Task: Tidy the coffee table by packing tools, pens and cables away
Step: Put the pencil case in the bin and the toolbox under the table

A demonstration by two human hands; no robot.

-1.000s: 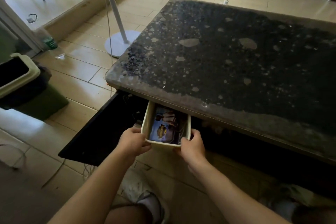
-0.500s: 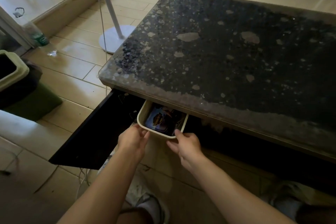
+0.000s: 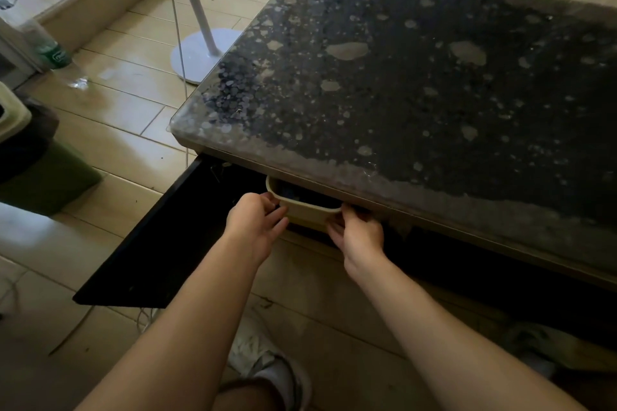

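Speckled dark glass of the coffee table (image 3: 417, 83) filled the upper right of the frame, and with no tools, pens or cables visible on it the packing appeared all but done. At lower centre, a person slid a beige tub (image 3: 305, 213) into the compartment beneath the table's near edge. The left hand (image 3: 255, 222) pressed fairly straight fingers against the tub's left end, while the right hand (image 3: 359, 235) curled its fingers under the rim at the right end. Compared with a second earlier, the tub sat much deeper under the tabletop. The printed box inside it, plain to see then, was now lost in shadow, and only the front lip showed. Judging by the scene, what remained was the last push and closing the black cabinet door (image 3: 157, 240), which hung open at lower left. A white lamp base (image 3: 200, 55) stood on the tiles beyond.
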